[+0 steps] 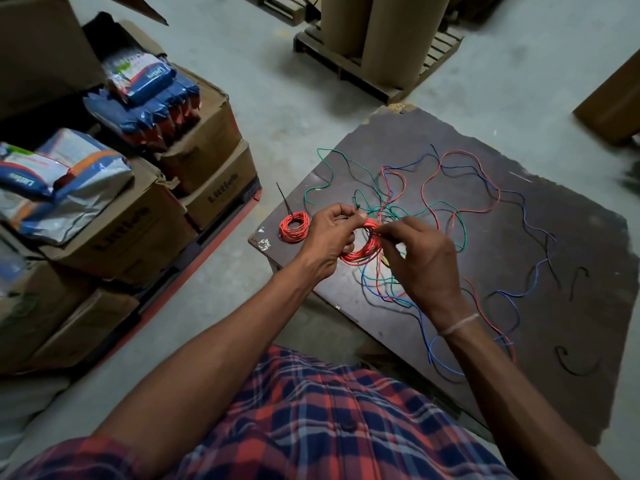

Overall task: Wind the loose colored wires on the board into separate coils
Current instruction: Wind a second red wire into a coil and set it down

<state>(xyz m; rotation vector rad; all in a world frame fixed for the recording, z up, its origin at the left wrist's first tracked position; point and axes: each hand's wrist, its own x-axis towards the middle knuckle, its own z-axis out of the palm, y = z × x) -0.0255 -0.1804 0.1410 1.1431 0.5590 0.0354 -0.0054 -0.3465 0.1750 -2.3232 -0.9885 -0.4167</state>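
A dark brown board lies on the floor with loose red, green, blue and black wires tangled across it. A finished red coil bound with a black tie rests at the board's left corner. Above the board I hold a second red coil between both hands. My left hand pinches its upper left side. My right hand pinches its right side at the top. A green wire trails off behind the coil.
Stacked cardboard boxes with blue and white packets stand at the left. A wooden pallet with brown paper rolls is at the back. Two short black wire pieces lie on the board's right side. Grey concrete floor surrounds the board.
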